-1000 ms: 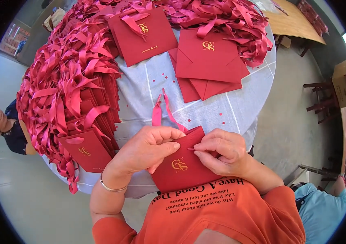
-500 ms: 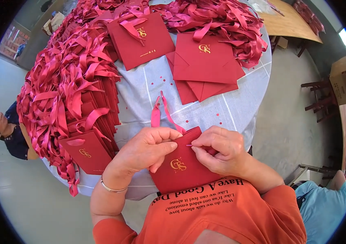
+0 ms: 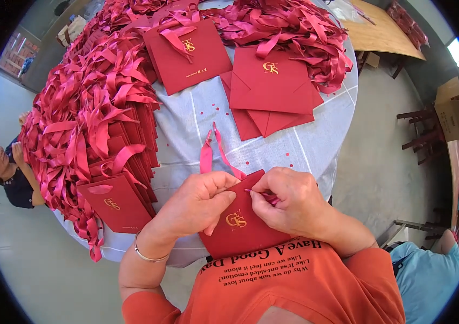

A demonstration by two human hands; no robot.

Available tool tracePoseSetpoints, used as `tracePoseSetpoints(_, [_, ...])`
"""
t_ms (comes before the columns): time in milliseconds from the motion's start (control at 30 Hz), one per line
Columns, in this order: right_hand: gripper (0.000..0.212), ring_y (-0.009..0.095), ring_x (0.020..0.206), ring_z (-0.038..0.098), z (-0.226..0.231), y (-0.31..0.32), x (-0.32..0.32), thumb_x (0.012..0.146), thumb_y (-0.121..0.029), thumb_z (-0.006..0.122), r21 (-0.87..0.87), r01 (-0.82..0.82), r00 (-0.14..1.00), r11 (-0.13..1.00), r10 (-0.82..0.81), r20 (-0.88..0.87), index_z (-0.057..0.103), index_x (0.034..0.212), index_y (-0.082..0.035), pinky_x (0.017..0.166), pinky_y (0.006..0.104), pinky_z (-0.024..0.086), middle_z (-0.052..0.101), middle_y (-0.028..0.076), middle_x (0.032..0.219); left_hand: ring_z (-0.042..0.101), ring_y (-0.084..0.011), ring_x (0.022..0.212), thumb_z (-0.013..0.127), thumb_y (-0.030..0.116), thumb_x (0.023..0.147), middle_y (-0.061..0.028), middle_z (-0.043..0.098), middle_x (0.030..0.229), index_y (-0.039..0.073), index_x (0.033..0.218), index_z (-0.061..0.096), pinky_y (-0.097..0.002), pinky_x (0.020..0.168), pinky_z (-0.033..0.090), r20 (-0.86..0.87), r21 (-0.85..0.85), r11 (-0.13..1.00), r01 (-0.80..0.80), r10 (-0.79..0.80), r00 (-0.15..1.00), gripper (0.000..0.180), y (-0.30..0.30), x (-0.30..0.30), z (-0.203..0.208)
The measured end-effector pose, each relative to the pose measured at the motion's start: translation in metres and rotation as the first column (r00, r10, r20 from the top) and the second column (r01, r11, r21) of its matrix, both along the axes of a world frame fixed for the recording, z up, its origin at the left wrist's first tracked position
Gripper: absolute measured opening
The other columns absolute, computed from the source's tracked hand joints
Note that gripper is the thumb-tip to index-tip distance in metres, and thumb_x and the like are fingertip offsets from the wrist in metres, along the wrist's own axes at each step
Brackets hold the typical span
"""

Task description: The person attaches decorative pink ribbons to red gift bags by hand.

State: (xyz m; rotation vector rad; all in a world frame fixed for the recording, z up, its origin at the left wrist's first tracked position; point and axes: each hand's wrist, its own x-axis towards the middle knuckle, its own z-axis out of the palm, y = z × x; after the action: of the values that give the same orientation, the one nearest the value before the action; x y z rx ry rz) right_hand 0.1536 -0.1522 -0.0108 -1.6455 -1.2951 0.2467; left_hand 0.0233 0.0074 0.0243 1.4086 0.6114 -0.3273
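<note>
Against my chest at the table's near edge rests a dark red paper bag [image 3: 243, 229] with a gold emblem. My left hand [image 3: 203, 201] grips the upper left edge of this bag, thumb across its front. Between the thumb and fingers of my right hand [image 3: 289, 201] is pinched the tip of a pink ribbon [image 3: 249, 190], right at the bag's upper front. Another ribbon [image 3: 219, 146] lies in a loop on the cloth beyond the bag, its two narrow ends pointing away from me. Whether it is the same ribbon is hidden.
Ribboned red bags [image 3: 89, 124] are heaped along the table's left and far sides. Flat red bags [image 3: 272, 81] lie stacked ahead on the pale tablecloth [image 3: 186, 135], among small red dots. One person [image 3: 16, 167] is at the left, another [image 3: 423, 275] at the lower right.
My right hand has shifted slightly left and turned at the bag, still pinching the ribbon tip. The person at the left has raised their hands to the heap.
</note>
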Motion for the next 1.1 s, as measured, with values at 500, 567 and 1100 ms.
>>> tracePoseSetpoints(500, [0.018, 0.018, 0.070, 0.061, 0.031, 0.003, 0.014, 0.074, -0.006, 0.080, -0.212, -0.125, 0.991, 0.969, 0.112, -0.072, 0.068, 0.085, -0.001, 0.059, 0.0301, 0.049, 0.060, 0.006, 0.079, 0.059, -0.0103, 0.050, 0.056, 0.004, 0.094, -0.0089, 0.066, 0.074, -0.004, 0.110, 0.056, -0.0290, 0.046, 0.045, 0.110, 0.170, 0.985, -0.041, 0.023, 0.994, 0.018, -0.013, -0.006, 0.008])
tracePoseSetpoints(567, [0.015, 0.010, 0.072, 0.059, 0.036, 0.008, 0.025, 0.080, -0.005, 0.077, -0.280, -0.269, 0.944, 0.922, 0.193, -0.269, 0.067, 0.091, -0.002, 0.060, 0.0263, 0.047, 0.059, 0.002, 0.081, 0.067, -0.0183, 0.056, 0.060, 0.007, 0.093, -0.0167, 0.070, 0.080, -0.004, 0.103, 0.056, -0.0338, 0.051, 0.049, 0.204, 0.387, 0.919, -0.074, -0.006, 0.979, 0.016, -0.019, -0.008, 0.008])
tracePoseSetpoints(1100, [0.034, 0.007, 0.050, 0.034, 0.038, 0.096, 0.074, 0.090, -0.025, 0.068, -0.646, -0.760, 0.612, 0.073, 0.413, -0.674, 0.058, 0.062, -0.007, 0.046, 0.0289, 0.027, 0.041, -0.006, 0.056, 0.064, -0.0333, 0.062, 0.070, 0.007, 0.085, -0.0180, 0.063, 0.070, 0.001, 0.094, 0.054, -0.0404, 0.056, 0.048, 0.460, 0.743, 0.607, -0.283, -0.155, 0.874, 0.020, -0.043, -0.014, -0.011])
